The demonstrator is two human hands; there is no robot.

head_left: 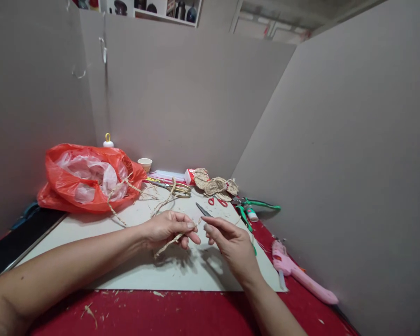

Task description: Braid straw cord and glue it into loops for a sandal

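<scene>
My left hand (173, 229) pinches a thin, pale braided straw cord (168, 246) between thumb and fingers, its short end pointing right. Facing it, my right hand (233, 242) is closed round small scissors; their dark pointed blades (203, 210) stick out up and left past the fingers. A bit of green handle (255, 249) shows behind the palm, the rest being hidden. Both hands are just above a white board (126, 275), fingertips close together but apart. More braided straw cord (164, 204) lies beyond my left hand.
A red plastic bag (49, 186) stands at left, near a paper cup (144, 163). Woven straw pieces (215, 186), large scissors (182, 190) and red-handled scissors (222, 202) lie behind. Green-handled pliers (262, 204) and a pink glue gun (308, 277) are at right; a black phone-like slab (17, 247) is left.
</scene>
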